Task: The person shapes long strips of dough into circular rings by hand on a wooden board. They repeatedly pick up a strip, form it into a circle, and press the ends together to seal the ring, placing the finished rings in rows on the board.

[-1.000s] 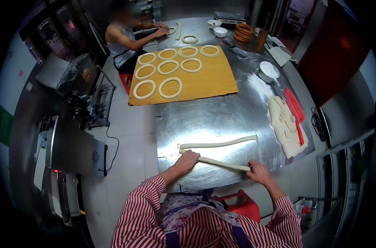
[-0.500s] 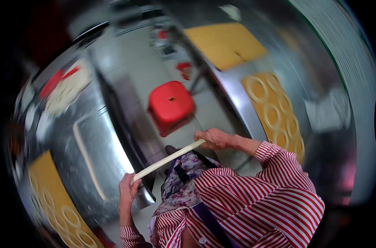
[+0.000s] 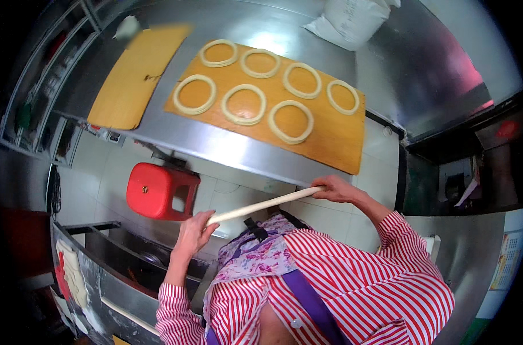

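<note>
Stretched between my two hands is a long, pale rope of dough [image 3: 267, 205], held in the air in front of my flowered apron. My left hand [image 3: 193, 233] is closed round its left end, and my right hand [image 3: 335, 188] pinches the right end, a little higher. Beyond the rope, several dough rings [image 3: 243, 104] lie in two rows on a wooden board [image 3: 330, 135]. That board rests on a steel table [image 3: 227, 141]. A second dough rope [image 3: 129, 315] lies on the steel counter at the lower left.
A red plastic stool [image 3: 152, 190] stands on the tiled floor at the table's near edge. Another wooden board [image 3: 138, 75] lies bare at the table's left. A white sack [image 3: 353, 23] sits at the back. Dough lumps [image 3: 73, 273] lie on the lower-left counter.
My body has turned right, away from the counter toward the table with the rings. Both hands still hold the dough rope, now in front of that table.
</note>
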Motion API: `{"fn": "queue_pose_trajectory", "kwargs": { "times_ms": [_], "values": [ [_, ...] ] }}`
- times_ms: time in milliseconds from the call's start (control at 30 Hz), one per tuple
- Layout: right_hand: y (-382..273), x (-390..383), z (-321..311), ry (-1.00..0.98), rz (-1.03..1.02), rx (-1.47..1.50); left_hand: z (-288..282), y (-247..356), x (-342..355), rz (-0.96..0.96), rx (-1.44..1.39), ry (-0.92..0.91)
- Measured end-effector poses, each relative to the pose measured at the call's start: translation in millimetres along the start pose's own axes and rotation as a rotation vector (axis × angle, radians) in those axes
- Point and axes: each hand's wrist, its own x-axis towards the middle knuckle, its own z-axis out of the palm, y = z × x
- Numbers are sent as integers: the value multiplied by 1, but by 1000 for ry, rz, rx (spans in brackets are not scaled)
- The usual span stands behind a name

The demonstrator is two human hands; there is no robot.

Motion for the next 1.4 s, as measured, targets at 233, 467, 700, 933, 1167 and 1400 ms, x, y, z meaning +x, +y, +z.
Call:
{"fn": "queue_pose_trajectory", "kwargs": {
  "times_ms": [233,467,700,933,1167,1400],
  "values": [
    [40,-42,41,485,60,26,7,-8,74,351,202,-142],
    [4,-41,66,974,169,-34,27,1,72,419,196,71],
    [33,-2,136,835,261,-188,79,-69,35,343,203,114],
    [-8,8,78,700,-34,-379,59,-86,-6,91,55,184],
    [-5,81,63,461,-212,-257,28,-109,-62,-86,91,320],
    [-25,149,62,500,-329,-345,-49,-169,-57,-39,172,467]
  ]
}}
